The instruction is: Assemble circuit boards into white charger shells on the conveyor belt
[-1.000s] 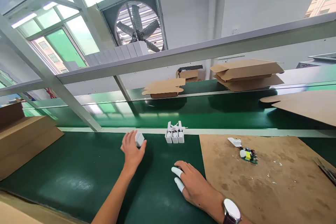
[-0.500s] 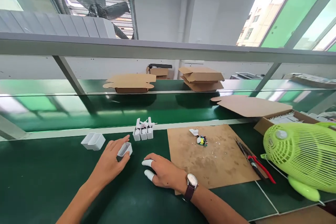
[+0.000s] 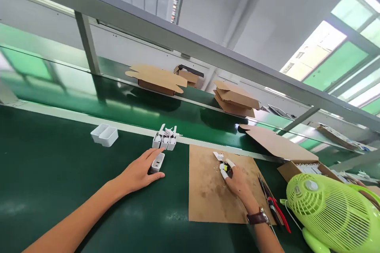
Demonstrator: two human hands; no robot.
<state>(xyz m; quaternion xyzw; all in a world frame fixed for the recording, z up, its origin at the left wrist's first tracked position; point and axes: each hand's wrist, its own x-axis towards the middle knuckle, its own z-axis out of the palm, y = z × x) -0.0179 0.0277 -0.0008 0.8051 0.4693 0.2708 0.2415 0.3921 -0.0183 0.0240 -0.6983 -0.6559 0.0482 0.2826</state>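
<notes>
My left hand is curled around a small white plastic case on the green bench, thumb on the near side and fingertips on the far side. The case has an open top with dark slots inside. White finger cots cover the thumb and index finger of my right hand, which are closed on a small circuit board over the brown cardboard sheet. A white piece lies beside the board. Three filled white cases stand together beyond my left hand.
Two white cases sit at the left. Dark-handled tweezers and red-handled pliers lie at the cardboard's right edge. A green fan and a box of white parts stand at the right. Flattened cartons rest on the shelf.
My right hand has moved right onto the cardboard and closed on the circuit board. My left hand has brought the white case closer to the three filled ones. The view has tilted.
</notes>
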